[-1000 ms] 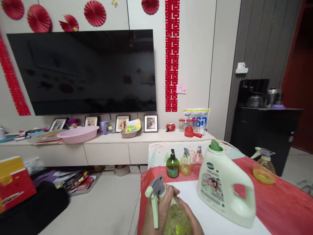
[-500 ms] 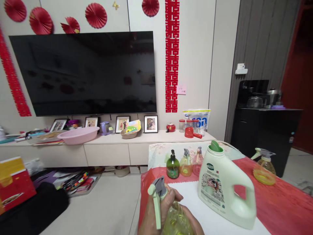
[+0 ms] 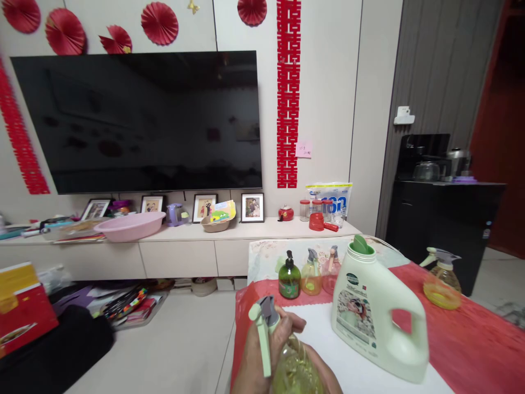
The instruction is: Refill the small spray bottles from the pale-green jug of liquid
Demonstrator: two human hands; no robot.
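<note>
Little has moved since a second ago: at bottom centre the left hand [image 3: 262, 355] still wraps the sprayer [image 3: 264, 334] neck, bottle [image 3: 293, 372] steadied by the right hand [image 3: 326, 375], fingers closed, beside the jug [image 3: 377, 312].

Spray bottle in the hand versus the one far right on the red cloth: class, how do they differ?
The held spray bottle is gripped by a hand at the near edge; the far spray bottle stands alone, untouched. The held one's trigger points left-down; the far one's nozzle points left. Both are yellowish with pale green heads.
</note>
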